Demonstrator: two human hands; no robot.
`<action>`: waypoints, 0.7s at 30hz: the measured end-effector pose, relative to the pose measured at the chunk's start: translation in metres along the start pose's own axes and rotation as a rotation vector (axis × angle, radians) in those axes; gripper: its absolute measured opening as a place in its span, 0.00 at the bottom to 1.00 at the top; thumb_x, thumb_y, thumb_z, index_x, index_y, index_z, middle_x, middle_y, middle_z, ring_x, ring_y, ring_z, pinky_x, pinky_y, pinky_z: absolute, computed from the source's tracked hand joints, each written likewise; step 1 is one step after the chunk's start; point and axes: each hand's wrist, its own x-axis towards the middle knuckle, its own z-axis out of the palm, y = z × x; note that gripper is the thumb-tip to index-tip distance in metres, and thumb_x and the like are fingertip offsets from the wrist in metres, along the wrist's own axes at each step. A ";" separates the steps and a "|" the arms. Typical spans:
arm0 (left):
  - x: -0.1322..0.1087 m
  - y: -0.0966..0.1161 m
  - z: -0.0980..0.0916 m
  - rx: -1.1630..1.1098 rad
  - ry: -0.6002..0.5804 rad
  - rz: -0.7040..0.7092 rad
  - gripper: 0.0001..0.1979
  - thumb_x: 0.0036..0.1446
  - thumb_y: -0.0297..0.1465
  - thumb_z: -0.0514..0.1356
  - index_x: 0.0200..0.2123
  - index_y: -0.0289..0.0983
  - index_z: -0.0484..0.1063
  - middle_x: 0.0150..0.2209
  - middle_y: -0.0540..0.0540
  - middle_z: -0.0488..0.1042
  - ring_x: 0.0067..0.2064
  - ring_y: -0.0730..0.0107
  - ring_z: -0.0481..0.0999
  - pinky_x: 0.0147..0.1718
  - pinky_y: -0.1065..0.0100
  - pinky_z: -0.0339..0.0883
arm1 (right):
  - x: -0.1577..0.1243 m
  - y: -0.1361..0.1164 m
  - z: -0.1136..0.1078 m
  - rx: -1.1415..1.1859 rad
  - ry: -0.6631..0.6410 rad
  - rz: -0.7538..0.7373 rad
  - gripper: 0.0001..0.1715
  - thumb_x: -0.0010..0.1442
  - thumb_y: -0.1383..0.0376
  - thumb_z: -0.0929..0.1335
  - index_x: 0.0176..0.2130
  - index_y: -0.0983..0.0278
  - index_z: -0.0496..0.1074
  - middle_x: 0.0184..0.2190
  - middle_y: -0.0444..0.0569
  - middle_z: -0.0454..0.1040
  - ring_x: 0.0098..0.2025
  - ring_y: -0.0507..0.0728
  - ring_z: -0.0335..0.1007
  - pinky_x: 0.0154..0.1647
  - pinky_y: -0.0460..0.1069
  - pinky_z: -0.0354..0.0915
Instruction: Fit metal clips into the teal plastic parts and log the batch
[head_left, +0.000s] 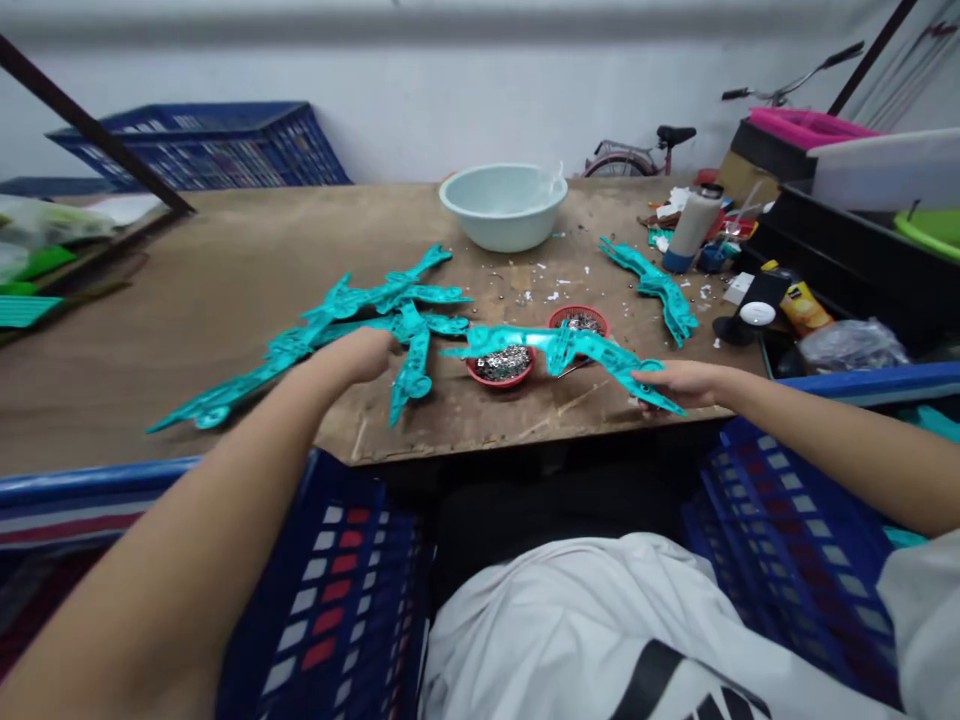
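My right hand [681, 386] is closed on the right end of a long turquoise plastic part [600, 350], holding it above the table's front edge. The part's left end reaches over a small red basket [502, 382] of shiny metal pieces, too small to name surely. My left hand [366, 354] is at a pile of similar turquoise parts [322, 322]; its fingers are mostly hidden and blurred, so its grip is unclear. One pile part [412, 370] points toward the front edge just right of that hand. Behind the held part stands a second red basket [604, 320] with metal pieces.
A pale basin [502, 232] stands at the back of the wooden table [247, 235]. Another turquoise part [660, 285] lies right, near a bottle [694, 228] and black bins [832, 260]. Blue crates [330, 590] flank my lap. White scraps dot the tabletop.
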 end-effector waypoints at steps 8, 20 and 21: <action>-0.060 0.131 -0.001 0.035 0.168 0.409 0.28 0.70 0.27 0.59 0.71 0.41 0.74 0.72 0.35 0.74 0.72 0.42 0.74 0.67 0.48 0.73 | 0.032 0.014 -0.022 -0.270 -0.134 0.138 0.41 0.33 0.39 0.89 0.33 0.62 0.77 0.27 0.44 0.81 0.31 0.57 0.80 0.34 0.49 0.79; -0.066 0.207 0.064 0.177 -0.098 0.713 0.31 0.73 0.30 0.62 0.76 0.34 0.67 0.78 0.30 0.64 0.71 0.37 0.74 0.57 0.47 0.78 | 0.071 -0.080 -0.009 -1.409 0.419 -0.467 0.17 0.73 0.65 0.67 0.49 0.63 0.86 0.50 0.59 0.87 0.53 0.68 0.83 0.56 0.57 0.72; -0.066 0.204 0.064 0.156 -0.095 0.727 0.31 0.72 0.32 0.63 0.76 0.34 0.68 0.77 0.29 0.66 0.69 0.37 0.75 0.57 0.47 0.78 | 0.084 -0.087 -0.005 -1.402 0.431 -0.527 0.18 0.73 0.64 0.67 0.52 0.63 0.86 0.53 0.59 0.86 0.56 0.68 0.81 0.59 0.57 0.72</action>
